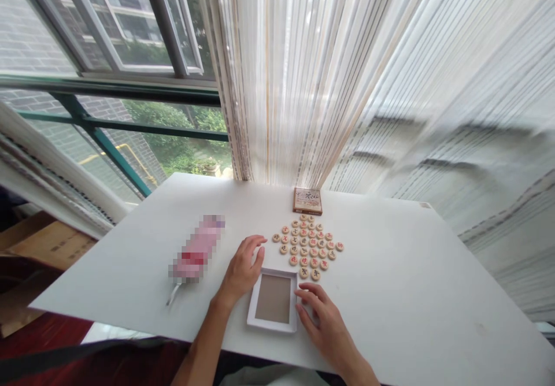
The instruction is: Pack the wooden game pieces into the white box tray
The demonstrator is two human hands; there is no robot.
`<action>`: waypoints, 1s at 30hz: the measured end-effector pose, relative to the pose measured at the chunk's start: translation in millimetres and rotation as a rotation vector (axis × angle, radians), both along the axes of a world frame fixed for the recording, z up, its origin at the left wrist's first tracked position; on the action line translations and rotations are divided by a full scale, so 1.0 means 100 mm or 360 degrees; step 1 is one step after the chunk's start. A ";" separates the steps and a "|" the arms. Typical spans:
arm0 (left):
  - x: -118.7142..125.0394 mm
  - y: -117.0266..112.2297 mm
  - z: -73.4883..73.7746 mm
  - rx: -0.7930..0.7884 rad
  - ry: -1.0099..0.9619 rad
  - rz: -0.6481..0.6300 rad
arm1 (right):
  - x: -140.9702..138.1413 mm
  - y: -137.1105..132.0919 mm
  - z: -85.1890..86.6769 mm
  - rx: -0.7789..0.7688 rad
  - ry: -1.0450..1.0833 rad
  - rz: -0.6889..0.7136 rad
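Note:
Several round wooden Chinese chess pieces, marked with red or black characters, lie flat in close rows on the white table. Just in front of them sits a shallow white box tray with a grey-brown bottom and no pieces inside. My left hand is over the tray's upper left corner, fingers apart and holding nothing; whether it touches the rim I cannot tell. At the tray's right edge is my right hand, its fingers loosely spread and fingertips at the rim.
A printed box lid lies behind the pieces, near the curtain. A blurred pink package rests to the left on the white table. Cardboard boxes stand beyond the table's left edge, below the window.

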State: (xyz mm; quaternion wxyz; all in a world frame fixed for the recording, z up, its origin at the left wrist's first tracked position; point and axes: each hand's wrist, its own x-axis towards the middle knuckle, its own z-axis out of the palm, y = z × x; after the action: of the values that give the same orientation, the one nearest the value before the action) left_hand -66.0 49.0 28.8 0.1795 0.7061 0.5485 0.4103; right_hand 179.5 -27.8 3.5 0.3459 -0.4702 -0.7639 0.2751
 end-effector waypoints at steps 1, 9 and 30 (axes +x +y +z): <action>0.01 0.10 0.04 0.0022 -0.0007 -0.0017 | 0.00 0.00 -0.01 0.0007 0.0006 -0.0005; 0.01 0.89 0.12 -0.0085 0.0127 -0.0214 | -0.01 0.00 -0.05 0.0051 0.0077 -0.0026; -0.04 0.76 -0.12 -0.0044 0.0149 -0.0414 | -0.02 0.02 0.05 0.0021 0.0228 -0.0120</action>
State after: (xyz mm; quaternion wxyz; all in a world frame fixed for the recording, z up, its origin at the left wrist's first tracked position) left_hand -70.0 124.7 16.4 0.2150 0.7871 0.4658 0.3425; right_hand 177.3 -26.3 8.9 0.4128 -0.4754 -0.7209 0.2897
